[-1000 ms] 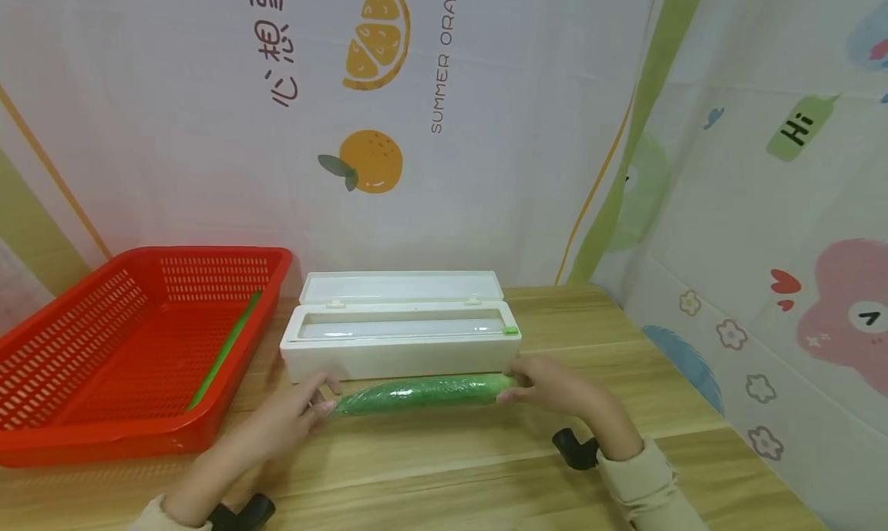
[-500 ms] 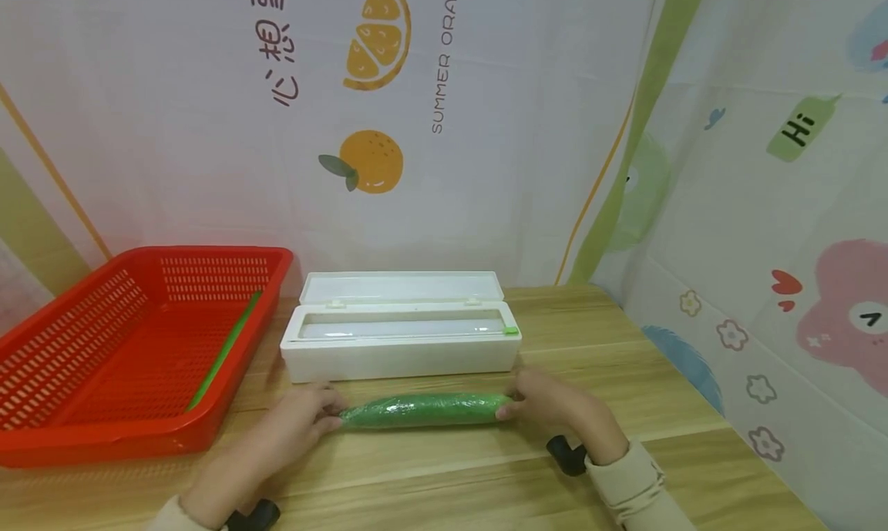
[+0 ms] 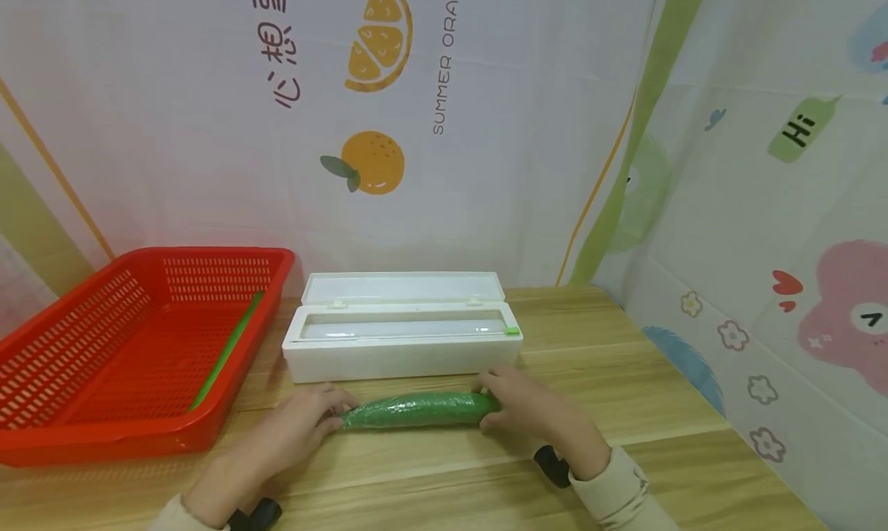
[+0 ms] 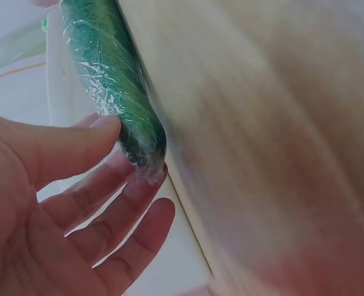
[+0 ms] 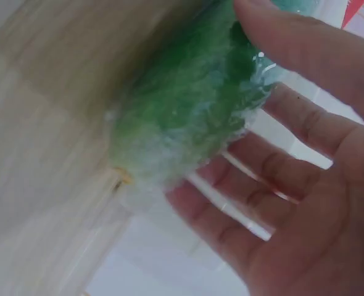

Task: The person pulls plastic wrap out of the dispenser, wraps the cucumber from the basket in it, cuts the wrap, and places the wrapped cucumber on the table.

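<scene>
A green cucumber (image 3: pixel 419 410) wrapped in clear plastic film lies across the wooden table, in front of a white box. My left hand (image 3: pixel 298 427) pinches its left end; in the left wrist view the thumb rests on the film and the fingers spread behind the tip of the cucumber (image 4: pixel 117 80). At the other end, my right hand (image 3: pixel 523 408) holds the cucumber, thumb on the near side and fingers on the far side. The right wrist view shows the pale blunt end of the cucumber (image 5: pixel 176 105) under bunched film.
The white film dispenser box (image 3: pixel 402 359) stands just behind the cucumber with its lid raised, a roll inside and a small green slider at its right. A red plastic basket (image 3: pixel 104 438) stands to the left, with a long green strip (image 3: pixel 227 350) along its inner right side.
The cucumber has come down nearer to me, away from the box, and levelled out. My right hand has slid left, further over the cucumber's right end.
</scene>
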The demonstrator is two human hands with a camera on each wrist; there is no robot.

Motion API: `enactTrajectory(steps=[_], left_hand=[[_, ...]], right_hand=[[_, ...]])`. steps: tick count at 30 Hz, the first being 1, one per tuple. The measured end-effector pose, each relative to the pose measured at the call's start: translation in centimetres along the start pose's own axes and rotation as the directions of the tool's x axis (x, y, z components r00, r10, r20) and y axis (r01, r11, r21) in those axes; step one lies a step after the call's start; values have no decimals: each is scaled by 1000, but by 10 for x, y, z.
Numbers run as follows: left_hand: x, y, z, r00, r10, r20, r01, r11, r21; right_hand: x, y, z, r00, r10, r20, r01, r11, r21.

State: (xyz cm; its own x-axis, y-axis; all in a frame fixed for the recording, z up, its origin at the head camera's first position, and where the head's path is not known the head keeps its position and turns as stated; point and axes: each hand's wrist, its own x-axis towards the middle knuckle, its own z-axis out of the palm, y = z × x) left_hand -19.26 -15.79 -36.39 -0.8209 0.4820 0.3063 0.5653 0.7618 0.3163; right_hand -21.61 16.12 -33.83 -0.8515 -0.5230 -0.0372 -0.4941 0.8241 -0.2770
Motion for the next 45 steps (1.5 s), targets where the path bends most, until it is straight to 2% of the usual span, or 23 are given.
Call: enactTrajectory(steps=[4, 10, 13, 16, 19, 22, 25, 27, 30, 34, 39, 45], left_hand=[[0, 1, -1, 1000, 3, 23, -3, 1000, -1], [0, 3, -2, 997, -38, 72, 39, 999, -9], [-1, 4, -2, 996, -49, 75, 51, 999, -20], [-2, 4, -3, 998, -52, 28, 52, 998, -34], [-1, 5, -6, 996, -44, -72, 42, 999, -32], [1, 6, -11, 982, -39, -185, 40, 999, 4], [3, 7, -16, 964, -44, -261, 61, 997, 55], [4, 7, -19, 957, -43, -288, 74, 992, 98], [4, 5, -20, 954, -32, -299, 88, 981, 175], [3, -1, -18, 958, -22, -286, 98, 962, 254], [3, -5, -15, 955, -16, -296, 107, 950, 292], [4, -6, -14, 956, -19, -294, 113, 945, 308]], right_hand=[[0, -2, 1, 1000, -1, 0, 1, 999, -50], [1, -4, 0, 999, -16, 42, 18, 998, -63], [1, -4, 0, 998, -21, 62, 25, 998, -59], [2, -4, 0, 997, -39, 68, 43, 997, -58], [2, -4, -1, 996, -57, 66, 61, 997, -57], [2, -2, -2, 996, -58, 66, 61, 997, -44], [0, -1, -5, 997, -39, 60, 39, 999, 4], [-2, 0, -7, 998, -23, 54, 20, 998, 55], [-7, 2, -15, 999, -14, 36, 10, 995, 101], [-16, 7, -27, 1000, -26, -5, 26, 994, 108], [-25, 13, -43, 998, -36, -56, 42, 994, 104], [-35, 22, -61, 994, 25, -106, -12, 992, 124]])
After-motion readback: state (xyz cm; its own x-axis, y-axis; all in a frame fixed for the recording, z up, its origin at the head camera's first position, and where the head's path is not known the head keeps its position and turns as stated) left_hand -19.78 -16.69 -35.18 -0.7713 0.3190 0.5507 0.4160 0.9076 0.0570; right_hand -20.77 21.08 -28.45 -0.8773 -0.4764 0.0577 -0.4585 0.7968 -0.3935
